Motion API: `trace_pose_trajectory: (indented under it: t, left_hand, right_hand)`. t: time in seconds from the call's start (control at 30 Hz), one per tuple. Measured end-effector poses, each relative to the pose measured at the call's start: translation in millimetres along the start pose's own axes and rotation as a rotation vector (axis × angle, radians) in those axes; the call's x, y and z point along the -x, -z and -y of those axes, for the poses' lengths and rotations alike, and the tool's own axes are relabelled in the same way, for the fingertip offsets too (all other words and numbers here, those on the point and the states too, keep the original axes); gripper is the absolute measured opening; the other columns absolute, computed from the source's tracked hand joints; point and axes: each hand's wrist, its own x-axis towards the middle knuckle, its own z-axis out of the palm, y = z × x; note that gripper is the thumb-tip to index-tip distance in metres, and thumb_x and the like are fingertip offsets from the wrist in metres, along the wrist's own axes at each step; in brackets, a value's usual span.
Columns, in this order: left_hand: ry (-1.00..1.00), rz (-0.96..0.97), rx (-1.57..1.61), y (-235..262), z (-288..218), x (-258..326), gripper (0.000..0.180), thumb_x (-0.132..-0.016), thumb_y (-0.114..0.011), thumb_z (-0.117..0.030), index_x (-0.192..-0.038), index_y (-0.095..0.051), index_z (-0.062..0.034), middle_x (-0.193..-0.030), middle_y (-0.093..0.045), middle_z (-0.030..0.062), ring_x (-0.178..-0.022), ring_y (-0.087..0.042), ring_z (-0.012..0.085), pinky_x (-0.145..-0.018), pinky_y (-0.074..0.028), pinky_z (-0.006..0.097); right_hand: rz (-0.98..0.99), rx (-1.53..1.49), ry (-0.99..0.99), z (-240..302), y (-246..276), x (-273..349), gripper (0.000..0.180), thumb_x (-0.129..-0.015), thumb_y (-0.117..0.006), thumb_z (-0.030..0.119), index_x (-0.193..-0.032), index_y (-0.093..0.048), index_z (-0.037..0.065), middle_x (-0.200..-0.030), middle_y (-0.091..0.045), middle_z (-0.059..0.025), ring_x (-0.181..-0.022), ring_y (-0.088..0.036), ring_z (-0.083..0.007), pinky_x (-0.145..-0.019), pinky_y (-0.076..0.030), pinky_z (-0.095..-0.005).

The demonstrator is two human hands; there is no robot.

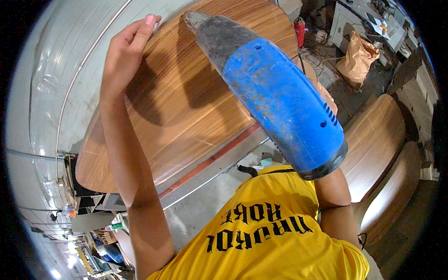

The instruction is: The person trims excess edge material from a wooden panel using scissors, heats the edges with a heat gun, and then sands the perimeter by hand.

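Our left hand (126, 51) presses fingertips on the wooden panel's (186, 102) edge; our right hand (326, 100), mostly hidden behind the blue heat gun (280, 98), grips it.

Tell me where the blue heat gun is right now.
The blue heat gun is centre-right in the head view, in the right hand, nozzle over the wooden panel.

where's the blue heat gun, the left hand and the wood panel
blue heat gun (284, 102): head view, on the blue body.
left hand (123, 51): head view, on the back of the hand.
wood panel (186, 112): head view, on its bare brown face.
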Motion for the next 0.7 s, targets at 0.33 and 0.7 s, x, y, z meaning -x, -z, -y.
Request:
trace_pose_trajectory:
  t: [0.33,0.7]
  left_hand:
    - [0.048,-0.038,0.029,-0.6,-5.8,6.9,0.059,-0.104,-0.056,-0.054,-0.13,-0.069,-0.0024,-0.109,-0.067,0.0081,-0.108,-0.058,0.0173,-0.102,-0.042,0.03]
    - [0.02,-0.039,0.029,2.9,0.5,10.6,0.059,-0.106,-0.053,-0.053,-0.135,-0.066,-0.0041,-0.105,-0.062,0.0047,-0.108,-0.055,0.0166,-0.102,-0.039,0.029]
  right_hand:
    - [-0.038,-0.039,0.005,1.3,-9.7,1.2,0.024,-0.08,-0.073,0.022,-0.098,-0.067,0.006,-0.069,-0.061,-0.0138,-0.062,-0.066,-0.0314,-0.057,-0.05,-0.0394]
    - [-0.064,-0.066,0.076,3.6,-12.6,1.2,0.023,-0.079,-0.073,0.022,-0.095,-0.067,0.007,-0.068,-0.06,-0.014,-0.062,-0.065,-0.0322,-0.057,-0.05,-0.0402]
